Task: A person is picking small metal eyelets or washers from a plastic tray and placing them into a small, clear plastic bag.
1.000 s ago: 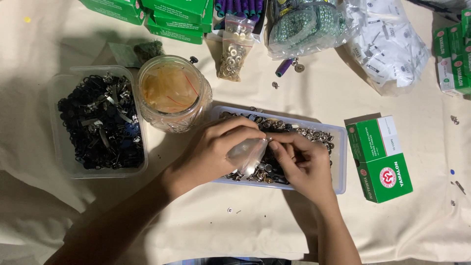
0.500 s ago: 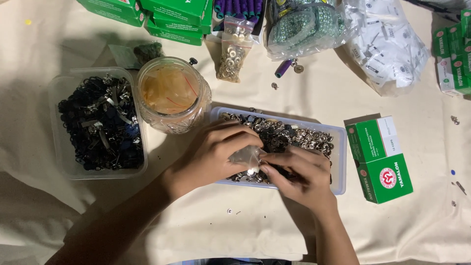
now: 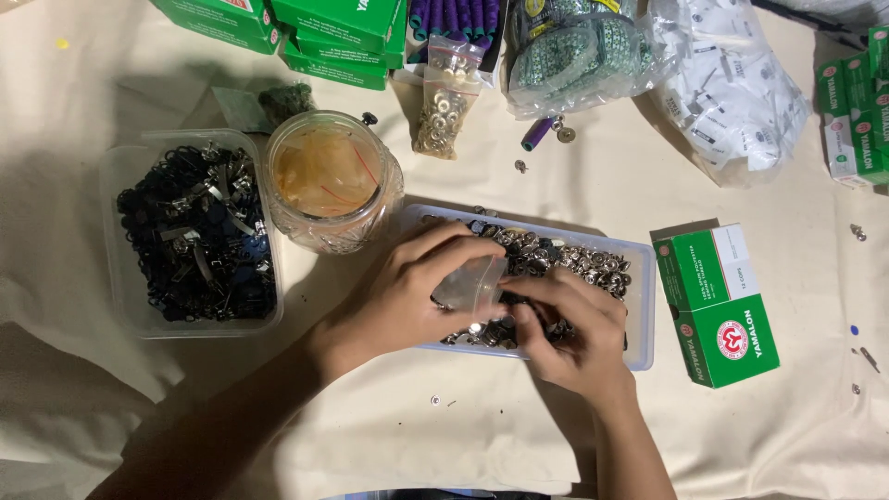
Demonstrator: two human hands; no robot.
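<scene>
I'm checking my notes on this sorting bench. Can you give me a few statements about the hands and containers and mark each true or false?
1. The left hand holds a small clear bag over the shallow tray of silvery metal pieces. True.
2. The right hand rests on the green box. False: it is in the tray, at the metal pieces.
3. The tub on the left holds dark parts. True.
4. The glass jar lies tipped over. False: it stands upright.
</scene>
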